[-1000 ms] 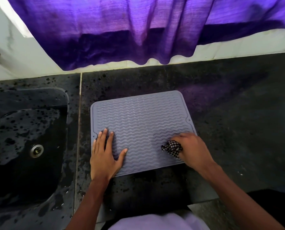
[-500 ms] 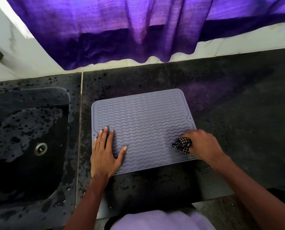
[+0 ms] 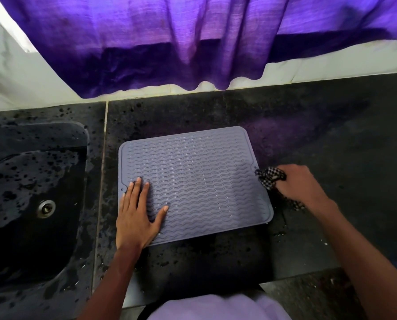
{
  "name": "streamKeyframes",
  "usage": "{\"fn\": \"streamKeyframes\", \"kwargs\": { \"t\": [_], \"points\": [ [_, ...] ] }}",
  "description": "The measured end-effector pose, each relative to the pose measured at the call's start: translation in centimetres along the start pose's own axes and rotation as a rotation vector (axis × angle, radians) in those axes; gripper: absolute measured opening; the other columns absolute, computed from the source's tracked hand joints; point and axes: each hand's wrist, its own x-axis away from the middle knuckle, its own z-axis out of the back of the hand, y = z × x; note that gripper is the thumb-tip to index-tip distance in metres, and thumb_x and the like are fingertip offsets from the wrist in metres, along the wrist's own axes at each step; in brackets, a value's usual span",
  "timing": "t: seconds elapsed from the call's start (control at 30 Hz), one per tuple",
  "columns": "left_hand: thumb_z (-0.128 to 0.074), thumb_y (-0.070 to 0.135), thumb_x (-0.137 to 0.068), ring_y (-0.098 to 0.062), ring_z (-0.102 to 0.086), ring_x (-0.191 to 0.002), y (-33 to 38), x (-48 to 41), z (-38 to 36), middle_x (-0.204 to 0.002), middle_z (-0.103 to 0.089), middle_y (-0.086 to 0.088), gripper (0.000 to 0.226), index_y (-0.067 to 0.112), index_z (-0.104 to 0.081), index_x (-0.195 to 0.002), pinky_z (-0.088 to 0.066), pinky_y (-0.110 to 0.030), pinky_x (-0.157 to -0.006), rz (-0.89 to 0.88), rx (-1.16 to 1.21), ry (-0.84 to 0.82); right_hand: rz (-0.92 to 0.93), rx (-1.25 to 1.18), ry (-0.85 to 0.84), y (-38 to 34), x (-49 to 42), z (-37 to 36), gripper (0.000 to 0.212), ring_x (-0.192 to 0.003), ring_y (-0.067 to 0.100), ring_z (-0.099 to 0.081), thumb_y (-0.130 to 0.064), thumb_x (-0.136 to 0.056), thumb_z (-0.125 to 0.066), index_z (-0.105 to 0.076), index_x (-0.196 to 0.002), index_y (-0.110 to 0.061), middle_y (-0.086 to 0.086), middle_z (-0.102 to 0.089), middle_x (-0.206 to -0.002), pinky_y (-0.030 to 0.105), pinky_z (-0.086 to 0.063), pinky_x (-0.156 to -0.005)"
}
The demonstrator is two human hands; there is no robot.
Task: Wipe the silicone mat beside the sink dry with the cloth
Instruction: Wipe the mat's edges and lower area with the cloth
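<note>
The left hand (image 3: pixel 135 218), fingers flat, pins the mat (image 3: pixel 197 176); the right hand (image 3: pixel 301 185), clutching the cloth (image 3: pixel 270 177), should sweep toward the left one, pressing firmly.

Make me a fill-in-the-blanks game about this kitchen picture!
The right hand grips a checkered ____.
The left hand presses flat on the silicone mat, on its side nearer the ____.
The curtain hanging behind the counter is ____.
Missing words: cloth, sink, purple.
</note>
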Motion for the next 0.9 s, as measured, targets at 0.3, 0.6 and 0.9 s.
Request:
{"fn": "streamKeyframes", "kwargs": {
  "t": [0.3,0.6,0.9],
  "points": [
    [-0.036,0.073,-0.091,-0.019,-0.017,-0.154,0.2,0.0,0.0,-0.166,-0.021,-0.002,0.087,0.014,-0.032,-0.156,-0.024,-0.048,-0.123,0.008,0.005,0.043,0.102,0.030,0.011,-2.7,-3.4,-1.1,0.018,-0.079,0.030,-0.062,-0.016,-0.081,-0.051,-0.065,-0.093,-0.012,0.010,-0.065,-0.085,0.039,-0.056,-0.075],
    [-0.041,0.067,-0.093,-0.021,-0.022,-0.153,0.3,0.1,-0.4,-0.165,-0.026,-0.003,0.082,0.014,-0.036,-0.155,-0.030,-0.048,-0.120,0.012,-0.006,0.103,0.101,-0.011,-0.036,-0.1,0.0,-2.4,0.034,-0.079,0.033,-0.064,-0.031,-0.066,-0.042,-0.066,-0.086,-0.018,0.012,-0.068,-0.084,0.043,-0.056,-0.075],
    [-0.040,0.066,-0.093,-0.021,-0.022,-0.153,0.4,0.1,-0.5,-0.165,-0.026,-0.004,0.080,0.013,-0.038,-0.154,-0.029,-0.048,-0.120,0.015,-0.016,0.123,0.015,0.012,-0.155,1.6,4.1,-3.4,0.036,-0.094,0.036,-0.065,-0.022,-0.066,-0.049,-0.068,-0.096,-0.019,0.013,-0.071,-0.095,0.041,-0.055,-0.082]
  ]
}}
